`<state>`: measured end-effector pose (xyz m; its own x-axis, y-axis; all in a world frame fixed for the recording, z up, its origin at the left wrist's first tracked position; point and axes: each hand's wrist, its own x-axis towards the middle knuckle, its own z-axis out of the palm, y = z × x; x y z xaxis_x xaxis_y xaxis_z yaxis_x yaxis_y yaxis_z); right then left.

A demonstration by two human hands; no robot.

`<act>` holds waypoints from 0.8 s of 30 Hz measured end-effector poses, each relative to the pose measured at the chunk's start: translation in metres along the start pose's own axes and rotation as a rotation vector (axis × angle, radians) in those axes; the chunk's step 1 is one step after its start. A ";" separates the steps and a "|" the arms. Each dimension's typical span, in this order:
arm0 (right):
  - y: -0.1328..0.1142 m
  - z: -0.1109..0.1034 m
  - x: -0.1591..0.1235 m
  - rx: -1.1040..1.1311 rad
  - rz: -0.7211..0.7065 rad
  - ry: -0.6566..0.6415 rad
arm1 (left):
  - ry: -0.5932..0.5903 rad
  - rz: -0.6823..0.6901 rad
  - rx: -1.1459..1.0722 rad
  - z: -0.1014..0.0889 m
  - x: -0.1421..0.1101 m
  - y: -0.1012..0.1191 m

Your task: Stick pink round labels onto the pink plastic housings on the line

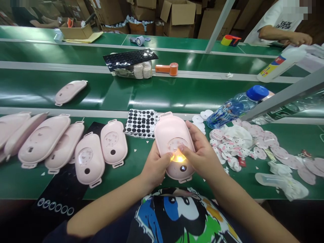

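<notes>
In the head view, the left hand (pixel 157 167) and right hand (pixel 201 156) wrap firmly around a pale pink oval plastic case (pixel 172 133), held just above the green tabletop (pixel 134 182) — an amber light (pixel 179 158) glows beneath the thumbs — with similar pink cases (pixel 89 158) left of the hands.

Black-dot sticker sheet (pixel 140 123) just beyond our grip (pixel 177 157); blue-capped water bottle (pixel 235 106), pink sticker scraps (pixel 260 141) to right; pink cases (pixel 43 138) lined up left.

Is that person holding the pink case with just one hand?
No, the left hand and the right hand both hold the pink plastic case, one on each side.
</notes>
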<state>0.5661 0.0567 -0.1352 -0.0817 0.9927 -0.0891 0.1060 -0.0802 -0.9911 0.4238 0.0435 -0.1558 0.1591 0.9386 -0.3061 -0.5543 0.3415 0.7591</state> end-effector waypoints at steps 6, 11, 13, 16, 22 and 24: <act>-0.004 -0.003 -0.003 0.007 0.051 -0.041 | 0.024 -0.005 -0.010 0.002 0.000 0.000; -0.007 -0.002 -0.005 0.008 0.077 -0.028 | 0.051 -0.008 0.003 0.001 0.000 0.000; -0.007 -0.002 -0.005 0.012 0.086 -0.025 | 0.047 -0.013 0.007 0.001 0.000 0.000; -0.004 -0.003 -0.005 0.018 0.101 -0.023 | 0.021 -0.033 0.008 0.001 -0.001 0.001; 0.000 -0.003 -0.004 0.069 0.106 -0.042 | 0.013 -0.042 0.040 0.001 0.000 0.002; 0.001 -0.003 -0.003 0.056 0.101 -0.039 | 0.016 -0.041 0.060 0.001 0.001 0.003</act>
<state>0.5692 0.0534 -0.1356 -0.1119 0.9751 -0.1915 0.0597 -0.1857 -0.9808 0.4230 0.0458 -0.1532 0.1672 0.9230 -0.3464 -0.4973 0.3824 0.7788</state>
